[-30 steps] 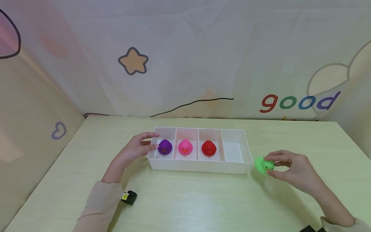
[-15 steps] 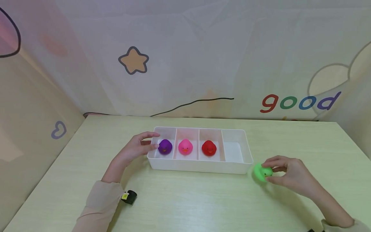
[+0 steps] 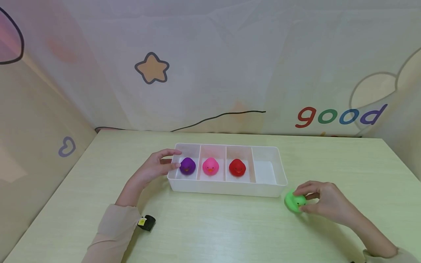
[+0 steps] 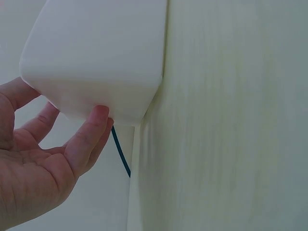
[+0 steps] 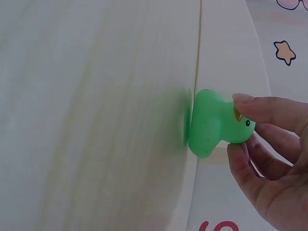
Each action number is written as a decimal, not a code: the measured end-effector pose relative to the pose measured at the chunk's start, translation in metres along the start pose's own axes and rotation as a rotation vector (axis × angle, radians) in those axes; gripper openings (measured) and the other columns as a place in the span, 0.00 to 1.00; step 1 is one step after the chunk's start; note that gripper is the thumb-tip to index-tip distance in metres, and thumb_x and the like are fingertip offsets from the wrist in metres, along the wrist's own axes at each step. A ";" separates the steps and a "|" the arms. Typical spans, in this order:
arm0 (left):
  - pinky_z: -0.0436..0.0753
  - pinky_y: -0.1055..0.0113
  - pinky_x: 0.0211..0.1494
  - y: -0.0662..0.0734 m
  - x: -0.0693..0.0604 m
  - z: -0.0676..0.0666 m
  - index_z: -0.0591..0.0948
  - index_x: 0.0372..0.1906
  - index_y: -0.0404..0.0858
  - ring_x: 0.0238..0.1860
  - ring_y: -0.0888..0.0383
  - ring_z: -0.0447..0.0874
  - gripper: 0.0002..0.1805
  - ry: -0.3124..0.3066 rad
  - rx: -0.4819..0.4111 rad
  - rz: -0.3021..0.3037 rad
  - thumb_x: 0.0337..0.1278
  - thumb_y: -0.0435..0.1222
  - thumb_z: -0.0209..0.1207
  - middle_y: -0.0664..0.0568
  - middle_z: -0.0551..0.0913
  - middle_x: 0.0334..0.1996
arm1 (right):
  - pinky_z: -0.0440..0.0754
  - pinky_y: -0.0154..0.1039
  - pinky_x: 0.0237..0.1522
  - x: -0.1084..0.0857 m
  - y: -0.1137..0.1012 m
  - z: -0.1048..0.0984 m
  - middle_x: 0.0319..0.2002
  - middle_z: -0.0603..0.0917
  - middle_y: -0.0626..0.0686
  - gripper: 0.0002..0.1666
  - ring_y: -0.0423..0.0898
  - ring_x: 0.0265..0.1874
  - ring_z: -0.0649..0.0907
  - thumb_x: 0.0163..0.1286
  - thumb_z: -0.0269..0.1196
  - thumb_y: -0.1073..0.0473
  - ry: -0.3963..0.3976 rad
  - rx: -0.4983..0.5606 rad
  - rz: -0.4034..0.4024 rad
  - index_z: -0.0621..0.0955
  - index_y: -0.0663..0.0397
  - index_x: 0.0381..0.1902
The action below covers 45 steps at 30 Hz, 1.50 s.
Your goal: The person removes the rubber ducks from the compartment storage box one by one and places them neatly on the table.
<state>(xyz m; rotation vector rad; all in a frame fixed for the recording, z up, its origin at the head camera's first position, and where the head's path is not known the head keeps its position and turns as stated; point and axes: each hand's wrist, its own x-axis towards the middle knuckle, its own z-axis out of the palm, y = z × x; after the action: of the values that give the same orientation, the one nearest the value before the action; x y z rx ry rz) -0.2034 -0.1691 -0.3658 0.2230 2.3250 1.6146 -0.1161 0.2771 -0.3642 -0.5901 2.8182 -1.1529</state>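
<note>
Duck, rnd, smooth, in R hand.

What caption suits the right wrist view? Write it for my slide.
A right hand pinches a green toy duck by the head, close to the pale tabletop.

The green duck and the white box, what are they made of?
The green duck looks like rubber or soft vinyl, I can't tell which: its rounded skin is smooth, evenly coloured and only slightly shiny. The white box seems to be hard plastic: thin, smooth walls, straight dividers and rounded corners.
</note>
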 end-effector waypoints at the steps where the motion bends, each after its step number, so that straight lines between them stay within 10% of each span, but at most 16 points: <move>1: 0.77 0.53 0.50 0.000 0.000 0.000 0.70 0.59 0.36 0.61 0.40 0.65 0.26 0.000 0.001 0.001 0.54 0.36 0.60 0.43 0.64 0.63 | 0.80 0.31 0.33 0.000 0.000 0.000 0.38 0.81 0.56 0.17 0.31 0.31 0.79 0.41 0.73 0.67 0.000 -0.004 -0.003 0.84 0.61 0.33; 45: 0.76 0.52 0.52 0.001 -0.001 0.000 0.69 0.59 0.36 0.60 0.40 0.66 0.26 -0.005 0.012 0.004 0.55 0.35 0.59 0.42 0.62 0.63 | 0.81 0.32 0.33 0.006 -0.008 0.006 0.37 0.81 0.54 0.17 0.33 0.31 0.80 0.40 0.74 0.65 -0.042 -0.049 -0.058 0.84 0.59 0.33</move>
<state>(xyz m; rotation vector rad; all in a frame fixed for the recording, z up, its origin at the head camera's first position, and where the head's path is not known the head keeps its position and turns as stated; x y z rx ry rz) -0.2028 -0.1687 -0.3652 0.2341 2.3326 1.6004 -0.1175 0.2656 -0.3621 -0.6955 2.8188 -1.0692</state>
